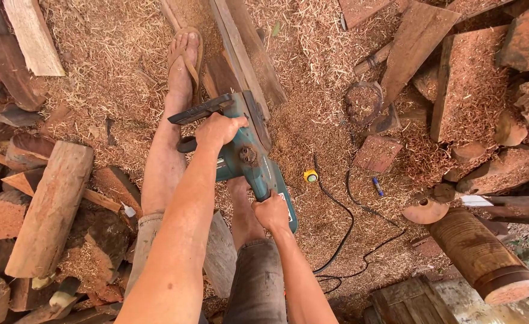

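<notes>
Two bare arms reach down over a floor (126,54) buried in sawdust and wood shavings, the widest thing in view, with its edges lost under stacked offcuts on every side. Logs come next in size: a pale split log (51,207) lies at the left among reddish chunks, and a round turned log (483,258) lies at the lower right, its far end cut off by the frame edge. Long planks (240,54) run up the middle of the floor, and the bar of a teal electric chainsaw (249,159) rests along them; the chain and the cut are hidden by the saw body and cannot be made out. The saw sits between the person's legs, just ahead of the knees. The left hand (218,130) is wrapped tight around the black front handle, fingers curled over it, and the right hand (272,211) is clenched around the rear grip, whose trigger is covered by the fingers. One foot in a sandal (184,57) stands on the shavings beside the planks; the other foot is hidden behind the saw. A black cord (342,240) loops across the sawdust at the right, its end passing out of sight. A small yellow tape measure (311,175) lies just beside the saw, and a blue marker (378,186) lies near it.
</notes>
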